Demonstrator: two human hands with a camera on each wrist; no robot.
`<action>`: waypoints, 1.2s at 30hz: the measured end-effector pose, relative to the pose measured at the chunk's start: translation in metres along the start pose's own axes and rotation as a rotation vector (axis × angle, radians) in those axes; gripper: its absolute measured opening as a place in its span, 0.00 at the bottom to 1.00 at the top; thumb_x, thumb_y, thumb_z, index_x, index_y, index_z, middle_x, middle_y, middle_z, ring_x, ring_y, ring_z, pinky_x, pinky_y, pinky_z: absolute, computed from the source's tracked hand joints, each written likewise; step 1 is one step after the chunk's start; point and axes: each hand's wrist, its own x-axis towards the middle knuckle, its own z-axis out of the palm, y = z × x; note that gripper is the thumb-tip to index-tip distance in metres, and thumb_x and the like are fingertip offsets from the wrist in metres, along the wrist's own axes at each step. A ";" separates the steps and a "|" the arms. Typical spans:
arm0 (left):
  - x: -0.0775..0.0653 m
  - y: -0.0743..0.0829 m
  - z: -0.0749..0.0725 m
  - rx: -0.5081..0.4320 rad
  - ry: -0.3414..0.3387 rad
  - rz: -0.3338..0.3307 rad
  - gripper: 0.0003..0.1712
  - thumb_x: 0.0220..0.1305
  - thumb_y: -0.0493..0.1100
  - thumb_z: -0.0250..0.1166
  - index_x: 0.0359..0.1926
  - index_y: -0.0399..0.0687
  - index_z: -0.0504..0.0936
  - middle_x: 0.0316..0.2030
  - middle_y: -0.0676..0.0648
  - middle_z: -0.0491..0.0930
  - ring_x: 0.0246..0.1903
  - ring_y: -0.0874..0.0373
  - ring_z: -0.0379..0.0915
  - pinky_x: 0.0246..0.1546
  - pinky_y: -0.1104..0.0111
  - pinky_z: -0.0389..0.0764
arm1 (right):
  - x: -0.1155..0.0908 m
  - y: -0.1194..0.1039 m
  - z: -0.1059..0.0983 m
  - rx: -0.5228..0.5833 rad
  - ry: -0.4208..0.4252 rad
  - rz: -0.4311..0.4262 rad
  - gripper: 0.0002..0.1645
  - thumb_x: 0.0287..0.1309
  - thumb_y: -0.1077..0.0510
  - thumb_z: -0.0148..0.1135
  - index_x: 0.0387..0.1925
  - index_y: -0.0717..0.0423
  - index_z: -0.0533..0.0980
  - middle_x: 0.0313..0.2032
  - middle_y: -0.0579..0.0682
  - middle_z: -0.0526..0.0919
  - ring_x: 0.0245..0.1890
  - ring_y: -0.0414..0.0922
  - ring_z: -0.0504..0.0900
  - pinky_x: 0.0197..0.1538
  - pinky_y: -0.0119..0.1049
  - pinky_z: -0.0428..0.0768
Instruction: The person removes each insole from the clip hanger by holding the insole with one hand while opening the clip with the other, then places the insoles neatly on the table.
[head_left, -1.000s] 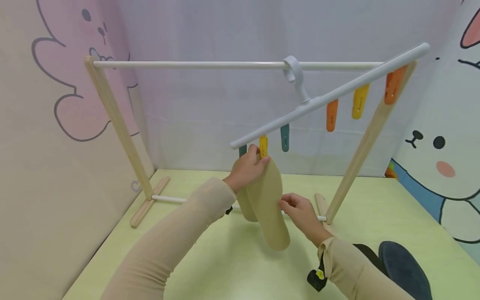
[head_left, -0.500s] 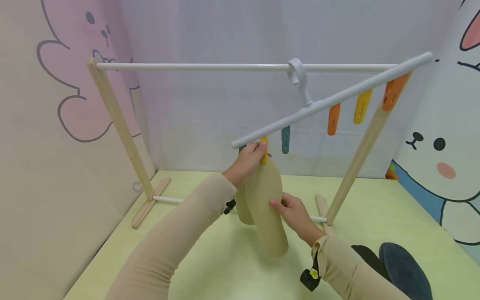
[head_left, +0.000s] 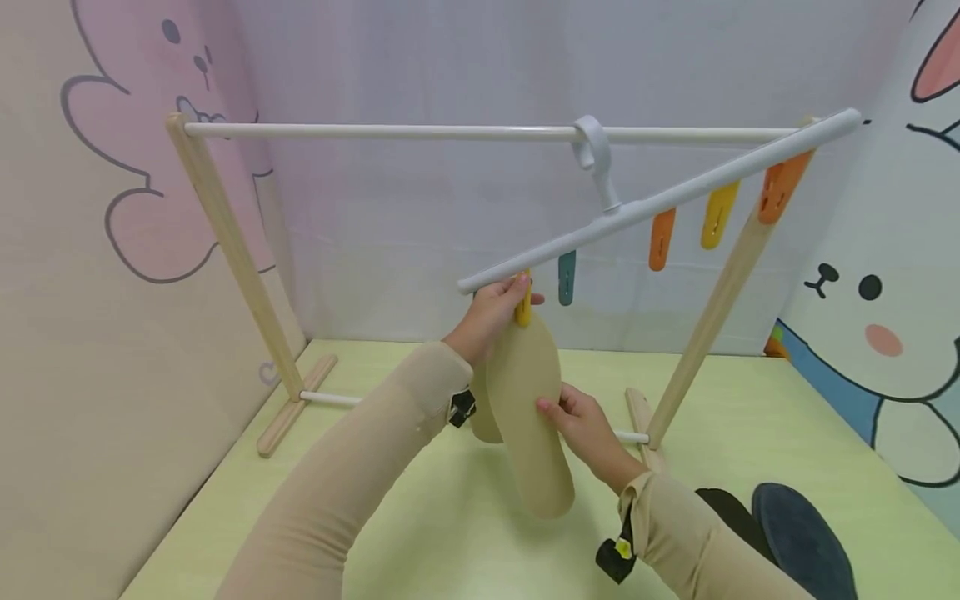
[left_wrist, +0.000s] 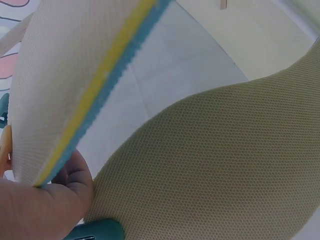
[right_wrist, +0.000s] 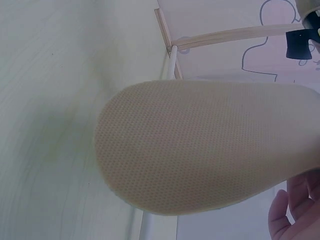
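Observation:
A beige insole (head_left: 528, 400) hangs below a yellow clip (head_left: 523, 312) near the lower left end of a tilted white hanger (head_left: 622, 218). My left hand (head_left: 487, 317) pinches that clip, thumb in front, another fingertip showing to its right. My right hand (head_left: 588, 429) holds the insole's right edge, thumb on its face and fingers behind. A second beige insole (head_left: 483, 412) hangs behind and to the left. The left wrist view shows a green clip (left_wrist: 102, 230) at that insole's top, and the front insole's yellow-and-blue layered edge (left_wrist: 95, 90).
The hanger hooks over a white rod (head_left: 375, 131) on a wooden stand (head_left: 232, 250). Further along hang a teal clip (head_left: 566, 277), an orange clip (head_left: 662, 240) and others. Dark insole-shaped pieces (head_left: 802, 533) lie on the pale green table (head_left: 435, 533) at right.
My left hand has shifted from the front insole's top edge up onto the yellow clip. The right thumb has moved onto the insole's face. The hanger's right end has dipped slightly.

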 end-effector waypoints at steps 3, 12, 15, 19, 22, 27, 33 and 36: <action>0.000 -0.001 0.001 -0.033 0.032 0.012 0.23 0.74 0.49 0.49 0.63 0.41 0.72 0.53 0.40 0.77 0.56 0.52 0.69 0.58 0.63 0.65 | 0.002 0.002 0.000 -0.011 0.003 -0.001 0.11 0.67 0.66 0.53 0.41 0.75 0.74 0.36 0.61 0.83 0.37 0.41 0.80 0.44 0.35 0.75; -0.002 -0.002 0.006 -0.072 0.105 0.054 0.21 0.73 0.47 0.53 0.58 0.39 0.77 0.54 0.43 0.77 0.55 0.52 0.71 0.54 0.67 0.67 | 0.002 0.001 0.000 -0.006 0.046 0.024 0.11 0.67 0.65 0.54 0.42 0.74 0.75 0.37 0.60 0.83 0.37 0.41 0.80 0.45 0.36 0.75; -0.005 -0.001 0.008 -0.045 0.127 0.046 0.21 0.72 0.47 0.53 0.58 0.41 0.77 0.51 0.43 0.79 0.54 0.54 0.71 0.54 0.66 0.67 | 0.002 0.002 0.001 0.006 0.057 0.028 0.11 0.66 0.65 0.54 0.42 0.74 0.75 0.36 0.60 0.84 0.36 0.41 0.80 0.44 0.35 0.75; -0.006 0.000 0.010 -0.068 0.164 0.071 0.19 0.73 0.45 0.53 0.54 0.37 0.79 0.49 0.42 0.79 0.52 0.54 0.71 0.55 0.66 0.67 | 0.001 0.002 0.003 0.017 0.074 0.024 0.11 0.66 0.66 0.54 0.40 0.74 0.75 0.35 0.59 0.83 0.35 0.40 0.79 0.43 0.34 0.75; -0.005 0.000 0.012 -0.095 0.207 0.087 0.18 0.72 0.44 0.54 0.53 0.35 0.80 0.47 0.40 0.80 0.50 0.56 0.71 0.54 0.67 0.68 | 0.001 0.002 0.004 0.028 0.081 0.021 0.10 0.66 0.66 0.54 0.40 0.74 0.75 0.35 0.59 0.83 0.34 0.40 0.79 0.42 0.33 0.75; -0.003 0.001 0.013 -0.083 0.271 0.082 0.18 0.71 0.45 0.56 0.52 0.37 0.81 0.44 0.41 0.82 0.46 0.59 0.72 0.53 0.68 0.70 | 0.002 0.002 0.004 0.041 0.094 0.021 0.10 0.66 0.66 0.54 0.40 0.74 0.75 0.35 0.59 0.83 0.34 0.39 0.79 0.42 0.33 0.75; -0.003 0.003 0.013 -0.082 0.295 0.081 0.17 0.71 0.44 0.57 0.52 0.37 0.81 0.44 0.40 0.83 0.47 0.58 0.72 0.53 0.67 0.71 | 0.000 0.004 0.005 0.028 0.111 0.036 0.11 0.65 0.66 0.55 0.42 0.75 0.75 0.36 0.60 0.84 0.34 0.39 0.79 0.42 0.32 0.75; -0.003 0.003 0.013 -0.088 0.289 0.070 0.17 0.71 0.43 0.56 0.53 0.36 0.80 0.44 0.40 0.83 0.50 0.57 0.72 0.54 0.67 0.70 | -0.002 0.006 0.004 0.020 0.113 0.043 0.11 0.65 0.67 0.55 0.42 0.75 0.75 0.36 0.60 0.83 0.34 0.40 0.79 0.42 0.33 0.75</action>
